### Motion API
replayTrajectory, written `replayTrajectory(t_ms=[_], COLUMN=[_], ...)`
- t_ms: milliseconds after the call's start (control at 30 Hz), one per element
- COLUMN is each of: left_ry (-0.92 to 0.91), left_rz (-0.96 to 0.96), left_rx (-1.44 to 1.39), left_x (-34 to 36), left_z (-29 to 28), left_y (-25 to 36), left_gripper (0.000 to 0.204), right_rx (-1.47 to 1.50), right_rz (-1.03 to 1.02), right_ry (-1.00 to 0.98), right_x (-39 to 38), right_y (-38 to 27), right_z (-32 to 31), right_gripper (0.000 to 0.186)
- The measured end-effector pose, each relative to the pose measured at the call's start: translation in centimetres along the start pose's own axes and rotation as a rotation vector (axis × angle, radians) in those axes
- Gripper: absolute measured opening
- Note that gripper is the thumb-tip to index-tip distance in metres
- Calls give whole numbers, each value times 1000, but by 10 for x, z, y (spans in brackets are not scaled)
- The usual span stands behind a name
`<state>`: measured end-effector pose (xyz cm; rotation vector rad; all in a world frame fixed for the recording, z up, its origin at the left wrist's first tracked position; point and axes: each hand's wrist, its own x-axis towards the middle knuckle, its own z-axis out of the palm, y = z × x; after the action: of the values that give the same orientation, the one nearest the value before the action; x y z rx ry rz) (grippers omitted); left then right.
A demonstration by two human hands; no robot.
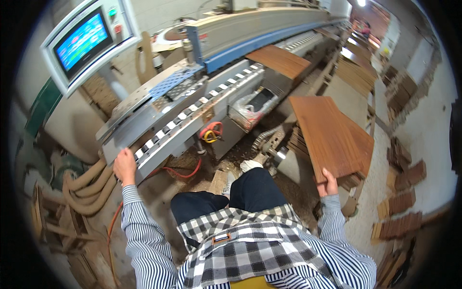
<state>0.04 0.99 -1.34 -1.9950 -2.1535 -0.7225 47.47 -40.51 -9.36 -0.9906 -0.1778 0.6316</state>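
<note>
Brown board lies to the right of the roller rail, over another board, its long axis pointing away from us and slightly toward the rail. We extend 2 forearms forward, 1 on each side. Right of the rail, our right hand grasps the board's near end, fingers narrowly parted around its edge. Our left hand curls its fingers at the rail's near end; we cannot tell whether they grip it.

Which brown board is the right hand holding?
The upper board on the right, overlapping a second board: the right hand holds its near end. The board on the machine is untouched.
</note>
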Motion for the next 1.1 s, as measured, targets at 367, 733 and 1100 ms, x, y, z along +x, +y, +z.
replayTrajectory(t_ms=[367,733,1100], left_ry=[41,39,54], left_rz=[-21,-17,-5], left_rx=[-31,-44,-58], left_x=[-5,-3,-5], left_z=[-8,-11,-10], left_y=[1,4,2], left_gripper=[38,38,38], right_rx=[15,-56,-190], right_rz=[196,532,852], right_ry=[-343,-765,-1231], right_x=[-38,-42,-59], right_y=[20,111,147], right_z=[73,243,321], right_gripper=[57,29,38])
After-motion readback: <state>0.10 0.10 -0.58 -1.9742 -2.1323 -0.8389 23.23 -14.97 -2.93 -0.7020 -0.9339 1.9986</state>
